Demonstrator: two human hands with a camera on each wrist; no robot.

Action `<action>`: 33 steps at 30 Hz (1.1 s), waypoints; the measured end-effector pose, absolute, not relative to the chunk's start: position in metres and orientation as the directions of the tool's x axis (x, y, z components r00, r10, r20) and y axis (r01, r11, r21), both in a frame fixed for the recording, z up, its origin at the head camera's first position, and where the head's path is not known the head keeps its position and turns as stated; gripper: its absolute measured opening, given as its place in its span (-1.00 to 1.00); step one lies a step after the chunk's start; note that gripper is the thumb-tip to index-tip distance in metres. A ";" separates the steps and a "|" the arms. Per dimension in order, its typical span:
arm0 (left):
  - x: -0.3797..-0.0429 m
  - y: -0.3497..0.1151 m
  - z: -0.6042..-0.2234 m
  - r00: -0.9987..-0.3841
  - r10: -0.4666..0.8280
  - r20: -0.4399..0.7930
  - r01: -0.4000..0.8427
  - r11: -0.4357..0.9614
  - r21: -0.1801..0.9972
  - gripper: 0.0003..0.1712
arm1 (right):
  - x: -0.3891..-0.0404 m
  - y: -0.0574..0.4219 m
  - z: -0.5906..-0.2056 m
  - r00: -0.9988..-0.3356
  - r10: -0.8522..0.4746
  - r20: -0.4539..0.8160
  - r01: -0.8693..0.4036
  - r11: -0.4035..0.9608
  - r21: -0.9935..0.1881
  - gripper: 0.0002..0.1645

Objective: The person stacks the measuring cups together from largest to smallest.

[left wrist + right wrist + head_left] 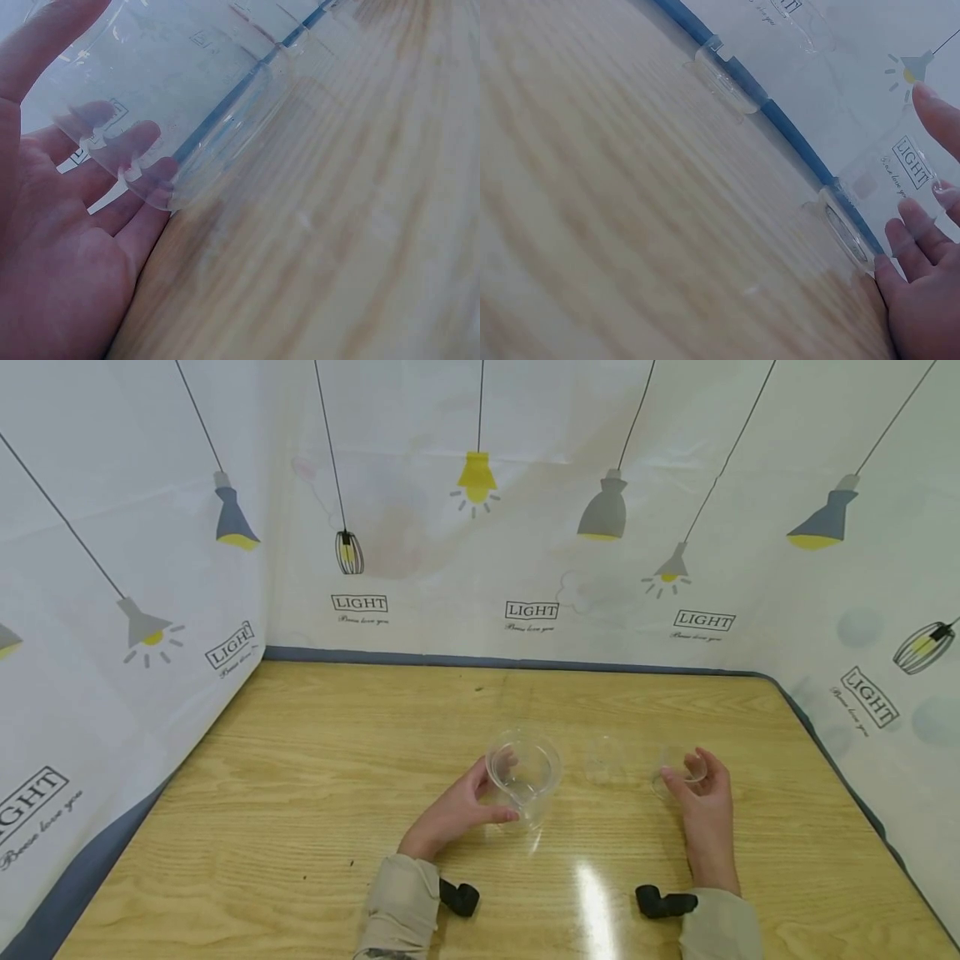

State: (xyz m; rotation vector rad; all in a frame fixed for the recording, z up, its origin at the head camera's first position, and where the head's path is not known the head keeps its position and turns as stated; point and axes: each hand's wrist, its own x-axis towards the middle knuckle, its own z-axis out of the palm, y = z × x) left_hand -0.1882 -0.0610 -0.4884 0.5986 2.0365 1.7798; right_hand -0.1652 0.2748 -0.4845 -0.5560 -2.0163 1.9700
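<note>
A large clear plastic cup (pixel 534 767) with a wide round rim stands upright at the middle of the wooden table. My left hand (pixel 459 807) grips it from the left side, thumb near me and fingers behind its wall. Through that wall the fingers (pixel 139 142) show in the left wrist view. On the right, my right hand (pixel 707 806) holds a smaller clear cup (pixel 892 180) between thumb and fingers, close to the tabletop. Between the two hands lies another small clear piece (pixel 603 760); its exact shape is hard to make out.
The wooden table (pixel 285 827) is bounded by pale walls (pixel 420 527) printed with hanging lamps, a dark blue strip (pixel 495 661) along their foot. Black wrist mounts (pixel 459 898) sit at both beige sleeves (pixel 401 902). A bright reflection lies on the near tabletop.
</note>
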 end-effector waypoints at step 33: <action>-0.188 -0.061 -0.489 -0.841 0.541 0.012 0.091 0.120 0.989 0.01 | -0.155 0.294 -0.484 -0.984 0.179 -0.021 0.047 0.144 -0.988 -0.15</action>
